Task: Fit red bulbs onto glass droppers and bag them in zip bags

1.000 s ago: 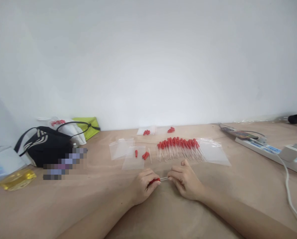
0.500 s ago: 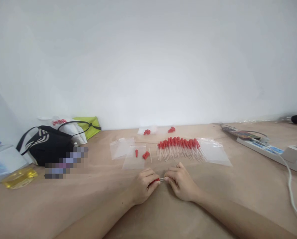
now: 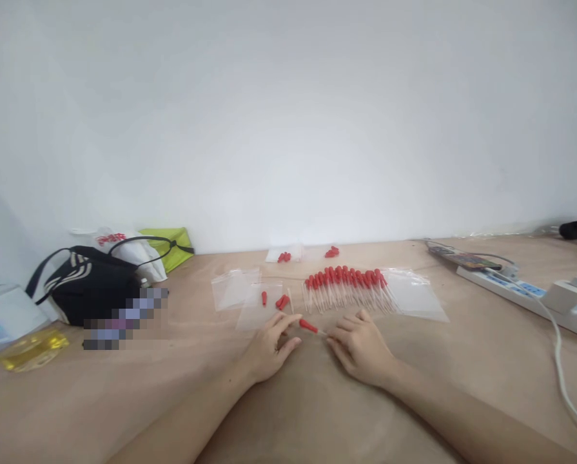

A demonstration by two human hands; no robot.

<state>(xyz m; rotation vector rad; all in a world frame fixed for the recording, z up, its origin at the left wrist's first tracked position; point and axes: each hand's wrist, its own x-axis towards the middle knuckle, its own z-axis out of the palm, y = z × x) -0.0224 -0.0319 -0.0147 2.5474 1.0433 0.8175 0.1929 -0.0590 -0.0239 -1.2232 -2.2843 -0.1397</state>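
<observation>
My right hand [image 3: 363, 348] pinches the thin clear tube of a dropper, whose red rubber bulb [image 3: 308, 326] points left. Most of that tube is hidden by the fingers. My left hand [image 3: 274, 348] is open, thumb and fingers apart, the index fingertip close beside the bulb; I cannot tell if they touch. Beyond my hands lies a row of droppers [image 3: 346, 277], red bulbs away from me and clear tubes toward me. Two small groups of loose red bulbs, one a single bulb [image 3: 264, 298] and the other a small cluster [image 3: 282, 301], rest nearby, with a lone tube [image 3: 291, 300] alongside.
Clear plastic bags [image 3: 416, 295] lie right of the row, others [image 3: 234, 288] on the left. More red bulbs [image 3: 332, 252] sit near the wall. A black bag [image 3: 95, 283] and yellow packet [image 3: 33, 350] stand left; a power strip [image 3: 525, 290] with a white cable lies right.
My left hand has let go of the red bulb and spread its fingers, shifting slightly left. My right hand keeps the tube and has moved slightly right; the bulb is now exposed.
</observation>
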